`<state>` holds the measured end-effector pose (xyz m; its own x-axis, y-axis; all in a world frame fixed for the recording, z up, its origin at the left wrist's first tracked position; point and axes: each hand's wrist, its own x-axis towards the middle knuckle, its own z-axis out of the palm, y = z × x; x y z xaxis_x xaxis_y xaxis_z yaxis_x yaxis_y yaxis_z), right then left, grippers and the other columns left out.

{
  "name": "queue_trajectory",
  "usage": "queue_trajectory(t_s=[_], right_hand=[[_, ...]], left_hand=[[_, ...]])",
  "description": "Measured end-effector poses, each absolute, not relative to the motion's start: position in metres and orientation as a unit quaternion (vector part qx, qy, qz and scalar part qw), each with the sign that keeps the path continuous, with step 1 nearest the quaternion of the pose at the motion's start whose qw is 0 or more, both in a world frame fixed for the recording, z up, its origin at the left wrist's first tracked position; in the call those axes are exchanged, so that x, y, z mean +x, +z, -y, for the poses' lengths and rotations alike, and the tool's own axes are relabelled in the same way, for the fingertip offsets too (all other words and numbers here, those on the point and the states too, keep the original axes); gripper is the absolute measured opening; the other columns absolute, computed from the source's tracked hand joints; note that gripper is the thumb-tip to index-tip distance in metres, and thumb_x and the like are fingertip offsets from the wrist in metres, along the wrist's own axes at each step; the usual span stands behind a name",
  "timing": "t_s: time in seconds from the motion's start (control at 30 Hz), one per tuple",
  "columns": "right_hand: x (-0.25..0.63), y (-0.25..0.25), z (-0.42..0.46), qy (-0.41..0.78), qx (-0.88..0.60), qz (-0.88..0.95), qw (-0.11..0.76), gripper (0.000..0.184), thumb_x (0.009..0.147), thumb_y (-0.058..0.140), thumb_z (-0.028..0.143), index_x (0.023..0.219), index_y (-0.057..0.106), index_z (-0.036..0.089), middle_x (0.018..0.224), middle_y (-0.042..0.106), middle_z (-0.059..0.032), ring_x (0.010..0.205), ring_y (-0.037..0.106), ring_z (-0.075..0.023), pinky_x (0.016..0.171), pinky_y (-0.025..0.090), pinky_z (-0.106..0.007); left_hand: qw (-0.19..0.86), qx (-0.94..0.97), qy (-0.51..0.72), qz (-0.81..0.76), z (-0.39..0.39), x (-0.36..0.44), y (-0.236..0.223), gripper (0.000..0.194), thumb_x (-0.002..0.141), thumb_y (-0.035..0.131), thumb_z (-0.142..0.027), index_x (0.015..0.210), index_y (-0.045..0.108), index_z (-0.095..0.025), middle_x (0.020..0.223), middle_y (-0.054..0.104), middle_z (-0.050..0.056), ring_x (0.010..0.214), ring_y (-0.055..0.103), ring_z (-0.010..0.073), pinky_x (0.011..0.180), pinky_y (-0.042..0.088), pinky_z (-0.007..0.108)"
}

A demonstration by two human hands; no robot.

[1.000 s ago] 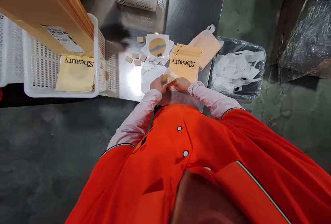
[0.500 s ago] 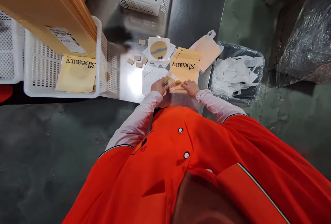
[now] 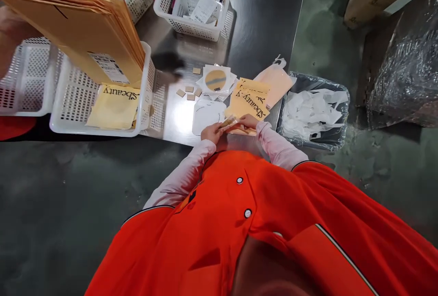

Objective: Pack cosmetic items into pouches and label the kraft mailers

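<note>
The work in hand is judged to be in its middle, not at its end. A small clear packet [image 3: 230, 122] with something brownish inside is held at the near edge of the table [image 3: 263, 13], in front of the body. It is gripped by the left hand [image 3: 212, 133], whose fingers are closed on its end. By the right hand [image 3: 248, 122], with bent fingers, the other end of the packet and the near part of a yellow envelope [image 3: 248, 100] are met; whether one of them is really gripped there cannot be told.

The envelope is turned askew, and below it the edge of a peach-coloured layer [image 3: 242, 132] is seen. Whether the envelope is opened or filled cannot be told, so this part is not counted as done. The packet is not yet put down anywhere.

As for what is possibly finished, one similar yellow envelope [image 3: 112, 111] is laid in the white basket [image 3: 148, 77], beside tall brown envelopes [image 3: 102, 36]; its content is not shown. Many white strips [image 3: 311, 109] are gathered in the lined bin. As for what is probably left, several square packets with a round disc [image 3: 215, 79] are piled on the table, and five small tan squares [image 3: 189, 89] are scattered near them.
</note>
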<state>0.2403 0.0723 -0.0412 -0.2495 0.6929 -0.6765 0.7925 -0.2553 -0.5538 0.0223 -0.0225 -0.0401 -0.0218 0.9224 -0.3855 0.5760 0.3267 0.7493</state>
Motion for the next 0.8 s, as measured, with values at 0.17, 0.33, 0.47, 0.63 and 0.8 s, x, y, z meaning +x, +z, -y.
queue_trajectory(t_s=[0.17,0.33,0.47,0.63,0.8], right_hand=[[0.235,-0.036,-0.065,-0.362,0.633,-0.684,-0.032,0.036,0.101,0.046,0.025,0.092,0.079,0.011,0.09,0.075,-0.0125,0.084,0.066,-0.0198,0.078,0.047,-0.027],[0.227,-0.026,-0.07,-0.271,0.613,-0.74,0.049,0.036,0.103,0.05,0.026,0.103,0.081,0.01,0.104,0.077,-0.0187,0.097,0.067,-0.025,0.085,0.045,-0.031],[0.226,-0.019,-0.069,-0.243,0.565,-0.788,0.044,0.037,0.105,0.048,0.026,0.106,0.082,0.012,0.106,0.076,-0.0171,0.096,0.067,-0.0241,0.081,0.042,-0.03],[0.21,-0.001,-0.05,-0.212,0.487,-0.847,0.015,0.04,0.109,0.044,0.028,0.131,0.075,0.016,0.107,0.075,-0.0155,0.096,0.067,-0.0227,0.077,0.039,-0.028],[0.182,0.021,-0.033,-0.225,0.425,-0.875,0.047,0.04,0.109,0.043,0.029,0.129,0.075,0.016,0.104,0.075,-0.016,0.091,0.066,-0.0235,0.074,0.037,-0.03]], left_hand=[[0.363,0.646,0.134,-0.658,0.014,0.023,-0.04,0.037,0.095,0.058,-0.023,0.125,0.079,-0.024,0.141,0.07,0.01,0.13,0.065,0.0293,0.117,0.046,0.041],[0.354,0.651,0.12,-0.66,0.007,0.026,-0.033,0.039,0.095,0.056,-0.02,0.127,0.079,-0.023,0.141,0.07,0.012,0.13,0.066,0.0299,0.117,0.046,0.042],[0.384,0.625,0.142,-0.665,0.006,0.024,-0.028,0.037,0.091,0.063,-0.021,0.125,0.078,-0.025,0.134,0.075,0.009,0.127,0.067,0.03,0.114,0.048,0.041],[0.463,0.5,0.191,-0.706,0.006,0.024,-0.015,0.07,0.081,0.081,-0.041,0.144,0.063,-0.016,0.131,0.074,0.017,0.123,0.069,0.0351,0.103,0.054,0.042],[0.359,0.55,0.165,-0.735,0.0,0.031,0.012,0.117,0.069,0.087,-0.03,0.168,0.027,-0.013,0.144,0.061,0.025,0.135,0.059,0.0423,0.112,0.048,0.05]])
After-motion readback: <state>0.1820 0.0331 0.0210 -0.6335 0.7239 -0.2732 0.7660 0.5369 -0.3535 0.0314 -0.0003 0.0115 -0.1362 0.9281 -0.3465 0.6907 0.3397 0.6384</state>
